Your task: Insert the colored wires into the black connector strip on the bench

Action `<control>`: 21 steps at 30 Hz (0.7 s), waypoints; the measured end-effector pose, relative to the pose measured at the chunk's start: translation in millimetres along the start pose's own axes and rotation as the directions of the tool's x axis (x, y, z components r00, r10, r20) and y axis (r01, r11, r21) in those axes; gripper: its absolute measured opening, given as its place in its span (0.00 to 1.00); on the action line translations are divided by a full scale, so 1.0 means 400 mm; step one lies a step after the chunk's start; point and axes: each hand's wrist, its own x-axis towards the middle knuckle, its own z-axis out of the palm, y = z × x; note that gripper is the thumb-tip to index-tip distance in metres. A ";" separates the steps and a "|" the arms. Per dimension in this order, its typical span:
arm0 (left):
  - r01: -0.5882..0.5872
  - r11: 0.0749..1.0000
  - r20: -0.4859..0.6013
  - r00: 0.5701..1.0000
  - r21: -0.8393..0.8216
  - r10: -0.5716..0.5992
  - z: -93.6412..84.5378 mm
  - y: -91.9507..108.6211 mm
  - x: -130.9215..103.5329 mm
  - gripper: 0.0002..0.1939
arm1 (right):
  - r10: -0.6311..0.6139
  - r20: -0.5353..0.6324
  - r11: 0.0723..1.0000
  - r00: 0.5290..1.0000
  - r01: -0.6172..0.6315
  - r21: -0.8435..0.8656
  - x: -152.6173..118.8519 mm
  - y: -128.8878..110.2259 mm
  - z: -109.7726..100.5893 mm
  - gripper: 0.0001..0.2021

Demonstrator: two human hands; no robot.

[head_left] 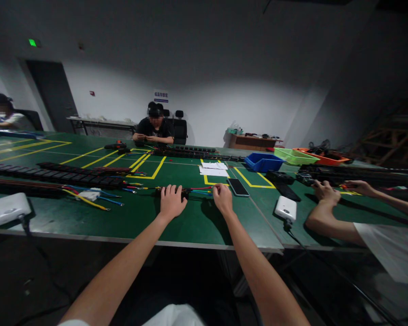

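White device, left: a white device [11,208] with a cable lies at the near left edge of the green table [129,226].
Black segmented strips: long black segmented strips [64,174] lie on the left, beyond the device, with coloured leads [88,199] at their right ends.
Left hand: the left hand [172,200] lies over a dark wired part [185,194], fingers extended across it; whether they grip, I cannot tell.
Dark wired part: it is on the table at middle, under the left hand, red and blue-green wires [200,189] running right from it.
Right hand: the right hand [222,198] has its fingers bunched, pinching the ends of those wires.
Papers and phone: white papers [213,172] lie beyond the right hand; a smartphone [238,187] lies just right of it.
Blue bin: a blue bin [263,163] stands farther right; its contents cannot be made out.
Green basket: a light-green basket [294,156] stands right of the bin, contents unclear.
Orange basket: an orange basket [340,160], just beside the green one, holds dark tangled cables [321,147].
Co-worker, right: a co-worker's hands [327,194] are over black parts.
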 end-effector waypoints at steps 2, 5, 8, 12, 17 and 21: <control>-0.003 1.000 0.008 1.000 -0.008 0.003 -0.002 -0.001 0.000 0.27 | -0.046 -0.026 0.998 0.999 0.048 0.049 0.001 -0.006 -0.003 0.12; -0.010 1.000 0.005 1.000 -0.009 0.010 0.000 -0.003 0.001 0.27 | -0.084 -0.051 0.995 0.995 0.087 0.055 -0.003 -0.013 -0.006 0.12; -0.013 1.000 -0.003 1.000 0.000 0.013 0.004 -0.005 0.000 0.27 | -0.042 -0.046 0.998 0.998 0.040 -0.043 -0.010 -0.015 -0.007 0.14; -0.010 1.000 0.003 1.000 -0.002 0.010 0.004 -0.005 0.000 0.27 | 0.083 0.093 0.968 0.992 -0.059 -0.243 -0.016 -0.015 -0.006 0.20; -0.011 1.000 0.001 1.000 0.021 0.011 0.001 -0.003 -0.001 0.28 | 0.151 0.158 0.964 0.976 -0.110 -0.243 -0.015 -0.009 -0.003 0.25; -0.013 1.000 0.014 1.000 0.024 0.012 -0.004 -0.001 0.000 0.28 | 0.101 0.039 0.994 0.994 -0.100 -0.045 -0.006 0.000 0.004 0.19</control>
